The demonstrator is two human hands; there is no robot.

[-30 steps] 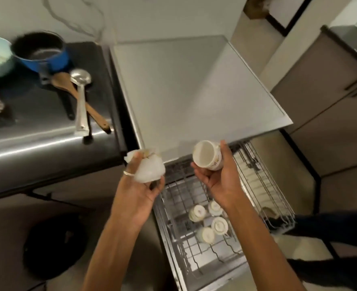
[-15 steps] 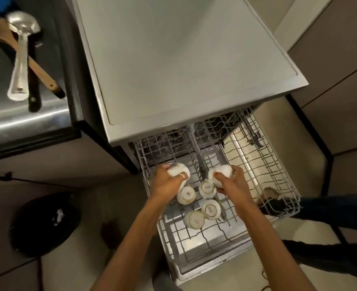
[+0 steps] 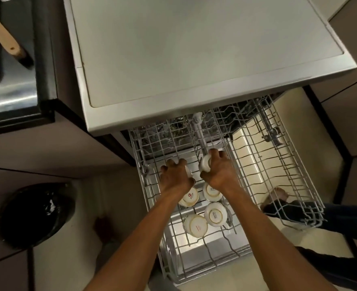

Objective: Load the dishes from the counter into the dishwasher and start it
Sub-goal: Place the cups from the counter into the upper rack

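Observation:
The dishwasher's wire rack is pulled out below its grey top. Both my hands reach down into the rack's left part. My left hand grips a white cup that it mostly hides. My right hand holds another white cup, tipped on its side, low in the rack. Several white cups sit upside down just in front of my hands, among them one with a red mark and one with dark lettering.
A black counter at the upper left carries a wooden spoon handle. A black bin stands on the floor at the left. Another person's foot and dark trouser leg show through the rack's right side.
My view has tilted further down and closer to the rack. Both hands have lowered their cups deeper into the rack, behind the cups standing there.

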